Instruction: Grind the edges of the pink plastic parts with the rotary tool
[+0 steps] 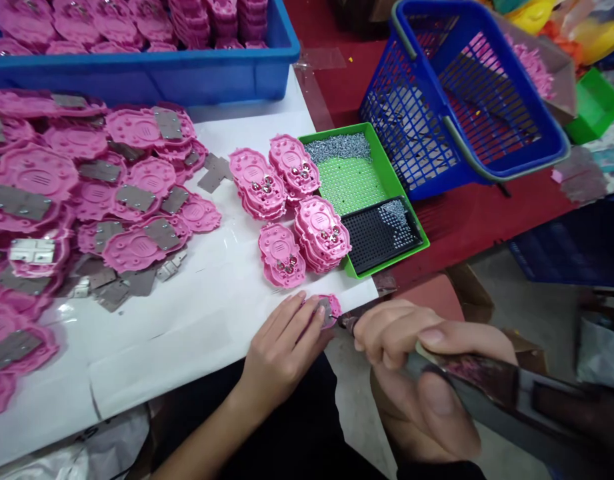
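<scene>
- A person's left hand [281,350] lies over a small pink piece [335,305] at the near edge of the white tabletop [177,333]; its grip is on that piece, steadying it, and the fingers hide most of it, leaving a pink rim and part of a grey plate [328,309] showing
- The right hand [397,333] has its grip clenched around a dark power tool [517,400], blurred and cut off at the lower right
- The tool's thin tip is beside the pink piece; whether it touches is hard to tell
- Just beyond are four stacks of pink pieces [321,233], their lower layers partly hidden
- Touching these, a green tray [384,157] holds loose screws [339,145] and a black perforated tray [369,237]
- At left, a heap of pink pieces with grey plates [37,170] runs out of view
- Behind, a blue bin [137,77] of stacked pink parts is cropped; a blue basket [411,147] stands right, its contents obscured by mesh
</scene>
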Tool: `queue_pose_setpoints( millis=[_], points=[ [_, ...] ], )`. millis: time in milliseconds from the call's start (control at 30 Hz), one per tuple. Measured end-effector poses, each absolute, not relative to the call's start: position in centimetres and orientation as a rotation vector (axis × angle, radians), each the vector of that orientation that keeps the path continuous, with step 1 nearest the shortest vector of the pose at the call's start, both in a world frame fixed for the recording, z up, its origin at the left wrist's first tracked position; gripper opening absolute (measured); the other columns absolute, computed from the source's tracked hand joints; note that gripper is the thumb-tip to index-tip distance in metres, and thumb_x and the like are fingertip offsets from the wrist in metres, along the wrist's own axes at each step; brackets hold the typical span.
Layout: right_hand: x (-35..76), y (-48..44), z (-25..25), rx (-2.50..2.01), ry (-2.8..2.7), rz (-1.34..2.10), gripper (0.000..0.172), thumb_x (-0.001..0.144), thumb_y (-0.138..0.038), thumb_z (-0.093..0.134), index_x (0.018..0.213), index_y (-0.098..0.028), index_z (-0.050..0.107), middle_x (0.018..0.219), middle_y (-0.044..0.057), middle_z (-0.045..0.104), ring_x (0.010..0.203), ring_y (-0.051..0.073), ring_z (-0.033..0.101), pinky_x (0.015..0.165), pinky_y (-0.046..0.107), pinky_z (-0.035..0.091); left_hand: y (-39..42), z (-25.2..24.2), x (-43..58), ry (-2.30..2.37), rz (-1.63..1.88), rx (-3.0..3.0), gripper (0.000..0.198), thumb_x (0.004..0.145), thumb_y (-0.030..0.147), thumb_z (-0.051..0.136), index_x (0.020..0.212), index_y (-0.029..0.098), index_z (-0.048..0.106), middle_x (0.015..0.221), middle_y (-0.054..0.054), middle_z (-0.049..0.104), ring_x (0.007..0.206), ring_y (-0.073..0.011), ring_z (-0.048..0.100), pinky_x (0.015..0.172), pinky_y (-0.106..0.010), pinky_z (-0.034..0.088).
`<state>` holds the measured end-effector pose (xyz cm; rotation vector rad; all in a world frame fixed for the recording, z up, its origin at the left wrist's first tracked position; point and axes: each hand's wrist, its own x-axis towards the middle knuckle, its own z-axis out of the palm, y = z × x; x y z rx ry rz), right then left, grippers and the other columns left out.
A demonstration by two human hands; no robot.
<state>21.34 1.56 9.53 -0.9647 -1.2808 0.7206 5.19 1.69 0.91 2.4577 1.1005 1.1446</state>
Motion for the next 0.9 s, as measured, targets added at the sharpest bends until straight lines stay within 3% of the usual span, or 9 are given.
queue_pose_setpoints(
  millis=[133, 433, 900],
  points=[
    [22.6, 1.9, 10.0, -0.948, -1.357, 0.798, 0.027, 0.094, -0.021, 0.059, 0.120, -0.022, 0.063, 0.071, -0.003, 0.058, 0.059, 0.016, 0.062, 0.056, 0.039, 0.058, 1.5, 0.7, 5.1, 1.103, 1.120, 2.464, 0.030, 0.093, 0.017, 0.079, 0.121, 0.007, 0.071, 0.119, -0.017, 0.079, 0.118, -0.0322, 0.075, 0.100, -0.046, 0.068],
    [26.1, 3.6, 11.0, -0.918, -1.531, 1.092, 0.036, 0.094, -0.025, 0.064, 0.130, -0.030, 0.060, 0.074, -0.002, 0.066, 0.069, 0.019, 0.070, 0.072, 0.042, 0.062, 1.4, 0.0, 5.8, 1.222, 1.171, 2.558, 0.035, 0.087, 0.016, 0.084, 0.119, 0.008, 0.073, 0.113, -0.015, 0.081, 0.110, -0.0277, 0.079, 0.100, -0.039, 0.067],
    [24.8, 4.2, 9.5, -0.744, -1.488, 1.005, 0.041, 0.093, -0.025, 0.061, 0.134, -0.023, 0.061, 0.071, -0.003, 0.060, 0.057, 0.015, 0.062, 0.061, 0.036, 0.062, 1.3, 0.1, 6.2, 1.271, 1.214, 2.511, 0.033, 0.086, 0.016, 0.087, 0.115, 0.006, 0.076, 0.112, -0.016, 0.081, 0.109, -0.0270, 0.079, 0.098, -0.039, 0.068]
  ],
)
